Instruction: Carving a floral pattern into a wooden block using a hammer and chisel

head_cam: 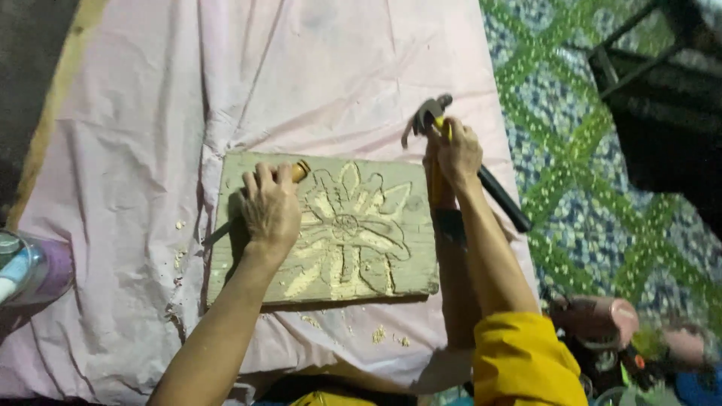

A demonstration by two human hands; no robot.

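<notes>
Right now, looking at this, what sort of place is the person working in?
Probably a makeshift home woodcarving spot on the floor, not a proper workshop. A wooden board carved with a flower lies on a pink cloth beside a green patterned mat. The left hand holds a chisel, the right hand a hammer.

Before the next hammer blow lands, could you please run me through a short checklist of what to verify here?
1. Left hand grips the chisel, wooden handle end showing past the fingers: ok.
2. Right hand holds the claw hammer raised, high on its handle: ok.
3. Chisel blade tip placed on the carving line: cannot tell, the left hand hides it.
4. Carved wooden board lies flat on the pink cloth: ok.
5. Board clamped or otherwise fixed: cannot tell, no clamp shows.
6. Wood chips lie on the cloth beside the board, not on the flower relief: ok.
</notes>
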